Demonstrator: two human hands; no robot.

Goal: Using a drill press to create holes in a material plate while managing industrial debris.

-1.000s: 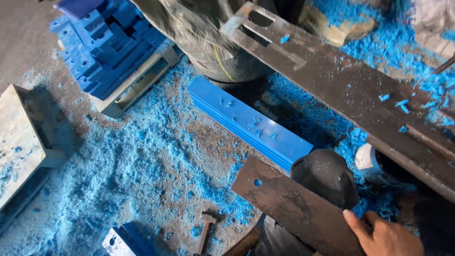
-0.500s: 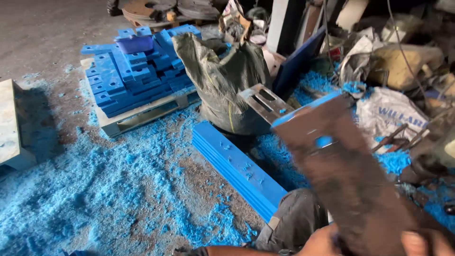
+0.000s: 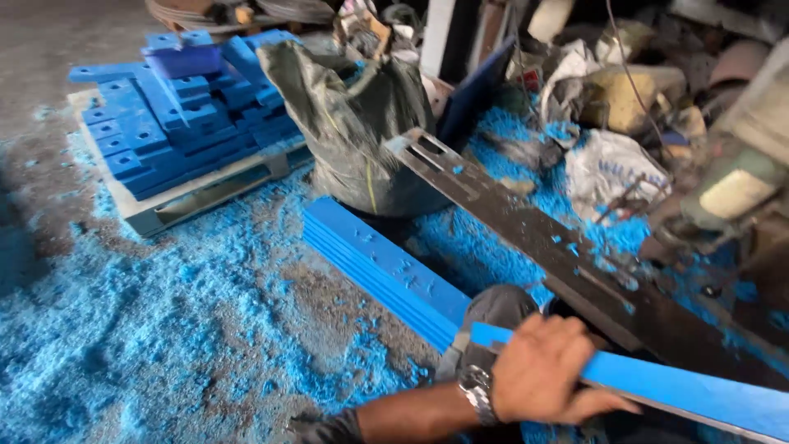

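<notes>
Left hand (image 3: 546,370) wrapped over near end of blue plastic strip (image 3: 682,393) — fingers curled on top edge, thumb underneath. Strip's long axis runs rightward from fingers, beside dark steel bar (image 3: 526,226). Right hand out of view.

left hand (image 3: 542,370) gripping blue strip (image 3: 674,390) | blue shavings (image 3: 164,329) on floor | stacked blue blocks (image 3: 177,99)

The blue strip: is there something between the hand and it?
No. The left hand lies directly on the blue strip, fingers over its top edge, nothing between them. The right hand is out of view.
</notes>
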